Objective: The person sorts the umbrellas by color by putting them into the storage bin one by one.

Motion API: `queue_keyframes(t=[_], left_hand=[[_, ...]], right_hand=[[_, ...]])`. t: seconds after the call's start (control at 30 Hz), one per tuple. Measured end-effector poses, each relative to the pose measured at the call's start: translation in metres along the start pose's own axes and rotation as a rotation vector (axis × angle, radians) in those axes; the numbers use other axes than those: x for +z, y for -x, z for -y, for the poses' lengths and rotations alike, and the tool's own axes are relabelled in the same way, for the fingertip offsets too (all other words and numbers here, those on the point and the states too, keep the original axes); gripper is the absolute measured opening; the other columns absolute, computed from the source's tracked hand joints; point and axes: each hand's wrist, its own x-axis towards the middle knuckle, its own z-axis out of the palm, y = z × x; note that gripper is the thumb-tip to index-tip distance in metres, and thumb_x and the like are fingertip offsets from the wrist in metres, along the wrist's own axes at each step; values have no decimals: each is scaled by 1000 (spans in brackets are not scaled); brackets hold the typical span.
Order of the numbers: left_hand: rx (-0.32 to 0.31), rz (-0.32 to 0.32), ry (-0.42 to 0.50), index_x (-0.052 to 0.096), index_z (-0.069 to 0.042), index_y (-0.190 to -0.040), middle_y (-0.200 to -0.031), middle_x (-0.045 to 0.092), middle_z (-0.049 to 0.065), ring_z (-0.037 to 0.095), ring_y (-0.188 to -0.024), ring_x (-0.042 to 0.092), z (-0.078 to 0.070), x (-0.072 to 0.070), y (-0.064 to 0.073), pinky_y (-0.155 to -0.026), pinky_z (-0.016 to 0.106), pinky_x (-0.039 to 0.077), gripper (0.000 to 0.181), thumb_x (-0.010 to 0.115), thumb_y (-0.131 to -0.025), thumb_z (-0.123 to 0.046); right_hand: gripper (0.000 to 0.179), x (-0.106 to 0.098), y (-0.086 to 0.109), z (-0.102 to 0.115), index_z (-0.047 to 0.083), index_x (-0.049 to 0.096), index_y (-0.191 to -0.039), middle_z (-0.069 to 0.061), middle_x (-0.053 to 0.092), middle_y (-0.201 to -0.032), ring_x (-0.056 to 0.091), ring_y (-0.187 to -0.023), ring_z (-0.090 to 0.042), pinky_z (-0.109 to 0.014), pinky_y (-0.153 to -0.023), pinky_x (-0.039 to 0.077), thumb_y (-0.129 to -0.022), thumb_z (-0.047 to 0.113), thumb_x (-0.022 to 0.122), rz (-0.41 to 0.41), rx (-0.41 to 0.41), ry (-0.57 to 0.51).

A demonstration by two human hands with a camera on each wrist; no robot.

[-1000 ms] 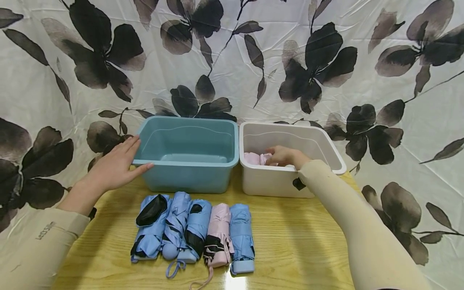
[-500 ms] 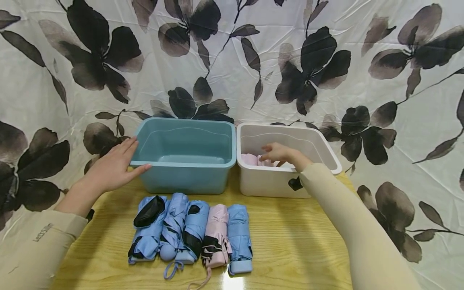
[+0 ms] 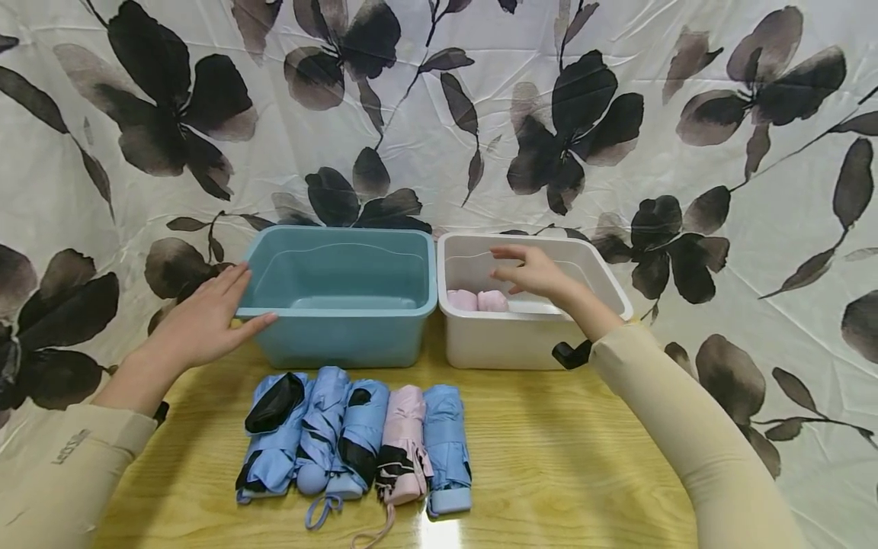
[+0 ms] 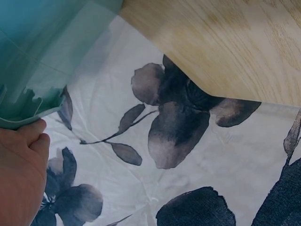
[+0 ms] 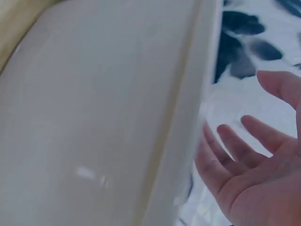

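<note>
- Two pink bundles [image 3: 492, 302], side by side at the left end of the white bin [image 3: 507, 349]; the front wall hides their lower parts.
- Handling, as judged: light, with soft, rather slippery fabric perhaps over a stiff core (they resemble the folded umbrellas in front). Best hold: around the middle from above, thumb opposite fingers.
- Right hand [image 3: 533, 273], over the white bin near the bundles; its fingers are spread wide and hold nothing.
- Blue bin [image 3: 343, 339], beside the white bin; probably light, smooth and somewhat flexible, best steadied by its rim.
- Left hand [image 3: 199, 324], at the blue bin's left front corner; its fingers are extended along the rim, thumb apart, without grasping it.
- In front, a row of folded umbrellas: four blue umbrellas [image 3: 444, 438] and one pink umbrella [image 3: 406, 428], all lying on the wood-grained tabletop [image 3: 562, 457].
- Behind, a floral cloth [image 3: 226, 38].
</note>
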Motion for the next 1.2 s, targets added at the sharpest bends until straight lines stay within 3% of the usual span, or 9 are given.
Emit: queue_keyframes(t=[0.27,0.53,0.73,1.03,1.2], left_hand=[[-11,3,-6,20,15,-159,-166,16,35,53,-153,18,2,-2,2,-123,66,19,100,55,-103,-60],[-5,-1,-11,20,16,-158,-165,17,37,54,-152,19,2,0,4,-122,66,20,99,55,-103,-59],[-7,7,-15,20,16,-158,-166,17,37,54,-152,19,1,0,3,-122,67,21,100,55,-103,-59],[-21,-3,-1,20,14,-159,-167,16,34,52,-154,18,0,2,2,-123,65,19,100,56,-102,-60],[-7,-11,-8,20,15,-159,-166,17,36,53,-153,19,1,2,2,-123,65,19,99,54,-103,-60]], right_hand=[[54,10,44,12,9,52,-154,-10,54,-154,68,-111,-26,-37,-87,62,-102,15,67,-86,-168,-113],[50,36,80,0,2,56,-149,-15,56,-150,69,-101,-11,-34,-80,63,-100,6,67,-110,-283,-208],[48,59,101,-17,0,57,-147,-16,57,-150,69,-103,-15,-37,-80,64,-100,5,68,-112,-318,-268],[47,96,120,-41,0,57,-146,-22,56,-147,70,-97,-18,-42,-78,64,-100,4,68,-70,-352,-251],[48,122,125,-55,7,59,-146,-20,56,-145,70,-100,-26,-43,-78,64,-99,8,70,-43,-307,-218]])
